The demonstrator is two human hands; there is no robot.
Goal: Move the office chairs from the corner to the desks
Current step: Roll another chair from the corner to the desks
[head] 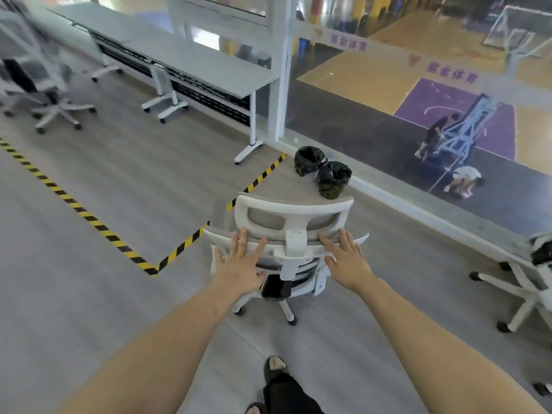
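Pushing the white-framed grey mesh office chair (291, 249) toward the long grey counter (191, 59) at 11 o'clock. Left hand (242, 264) and right hand (348, 262) lie spread, fingers straight, on the backrest's top edge at 12 o'clock. Next, by my read: steer left, past the black bagged bins (324, 174).

1. White office chair (294, 249) – grey mesh back and headrest, upright on its castors, seen from behind on the grey floor.
2. Long grey desks (191, 59) – lined up along the glass wall.
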